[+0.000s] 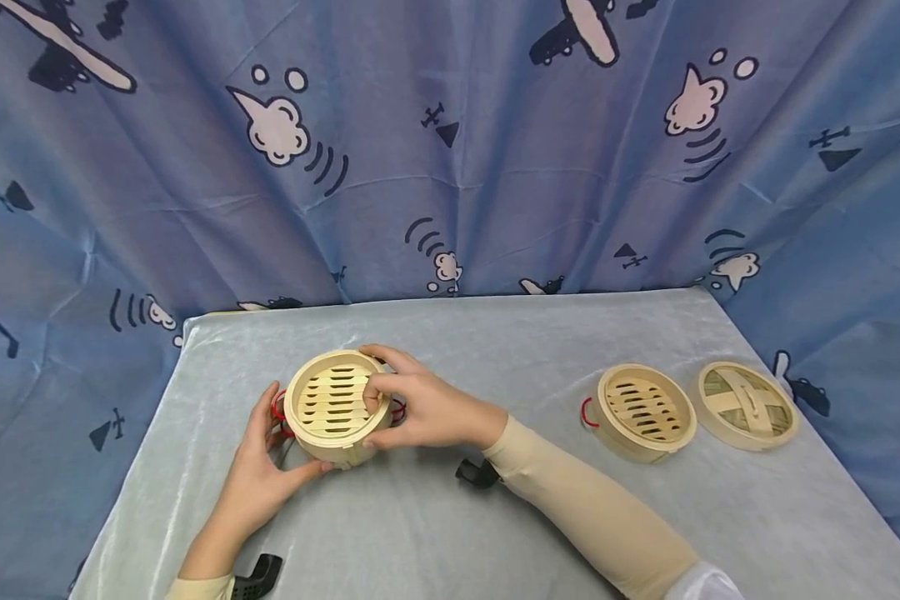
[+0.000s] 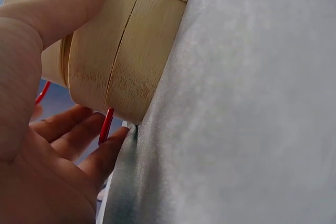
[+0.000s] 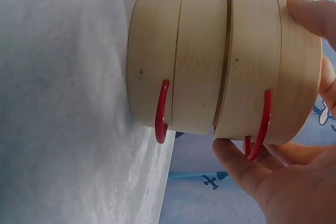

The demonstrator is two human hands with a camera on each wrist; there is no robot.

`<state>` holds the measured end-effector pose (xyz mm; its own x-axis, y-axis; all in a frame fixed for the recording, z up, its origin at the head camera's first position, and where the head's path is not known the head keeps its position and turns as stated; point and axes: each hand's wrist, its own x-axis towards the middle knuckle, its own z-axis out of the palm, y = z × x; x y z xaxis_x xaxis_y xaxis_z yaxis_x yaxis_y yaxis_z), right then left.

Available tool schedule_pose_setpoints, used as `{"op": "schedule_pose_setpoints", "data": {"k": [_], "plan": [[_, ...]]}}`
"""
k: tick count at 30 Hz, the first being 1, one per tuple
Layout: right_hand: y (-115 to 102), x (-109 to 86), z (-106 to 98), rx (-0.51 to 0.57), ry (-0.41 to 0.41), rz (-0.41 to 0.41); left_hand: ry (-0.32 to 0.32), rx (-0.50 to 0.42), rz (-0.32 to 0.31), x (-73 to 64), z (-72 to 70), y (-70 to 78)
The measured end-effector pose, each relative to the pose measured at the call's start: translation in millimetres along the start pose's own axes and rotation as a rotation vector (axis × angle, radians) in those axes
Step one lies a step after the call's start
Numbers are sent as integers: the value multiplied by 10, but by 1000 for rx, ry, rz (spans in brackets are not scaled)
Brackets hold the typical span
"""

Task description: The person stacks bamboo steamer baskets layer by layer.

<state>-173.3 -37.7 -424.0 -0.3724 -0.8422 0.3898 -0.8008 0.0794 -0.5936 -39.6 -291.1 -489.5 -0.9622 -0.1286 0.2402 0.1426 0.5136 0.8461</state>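
Toward the left of the table, two round bamboo steamer baskets are stacked. The upper basket [image 1: 330, 404] shows its slatted floor from above; beneath it the lower basket [image 3: 157, 51] rests on the cloth. My right hand [image 1: 431, 408] grips the upper basket at its right side, thumb at the front, one finger bent over the rim. My left hand [image 1: 258, 479] holds the stack from the left, its thumb [image 2: 79, 3] against the front wall and its fingers near a red handle [image 2: 106, 125]. A narrow gap shows between the tiers in the right wrist view.
Right of the stack stands another slatted steamer basket [image 1: 645, 412] with a red handle [image 1: 588, 412]. Beside it lies a woven bamboo lid [image 1: 748, 406] with a cross strap. Pale grey cloth [image 1: 450, 533] covers the table; a blue patterned curtain [image 1: 495, 167] hangs behind.
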Motion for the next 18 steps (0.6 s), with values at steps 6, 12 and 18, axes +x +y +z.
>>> {"op": "schedule_pose_setpoints", "data": {"k": [6, 12, 18], "plan": [[16, 38, 26, -30, -12, 16, 7, -24, -3, 5, 1, -1], [14, 57, 52, -38, -3, 12, -8, -24, 9, -1, 1, 22], [-10, 76, 86, -60, -1, 29, -28, -15, 5, -11, -18, 150]]}}
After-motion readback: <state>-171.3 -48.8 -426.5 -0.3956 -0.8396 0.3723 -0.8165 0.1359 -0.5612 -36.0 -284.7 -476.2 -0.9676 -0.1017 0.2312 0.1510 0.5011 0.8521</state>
